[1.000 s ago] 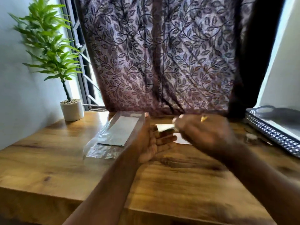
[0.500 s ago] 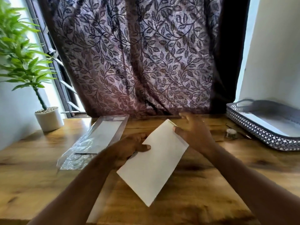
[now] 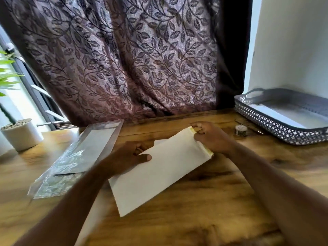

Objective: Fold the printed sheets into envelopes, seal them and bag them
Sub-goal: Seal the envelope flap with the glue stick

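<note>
Counted on the wooden table (image 3: 213, 201): one envelope (image 3: 159, 174), white; clear bags (image 3: 79, 157) piled at left, number unclear; one tray (image 3: 276, 128) at right; one small tape roll (image 3: 240, 130) just beside it; one potted plant (image 3: 19, 134). Envelope held slanted above the table's middle. Pinched at one long edge by left hand (image 3: 127, 157), thumb on top. Gripped at the flap end by right hand (image 3: 211, 137), fingers curled.

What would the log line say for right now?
left hand: holds white paper envelope | right hand: pinches its yellow-edged end | clear plastic bags: on wooden table
</note>
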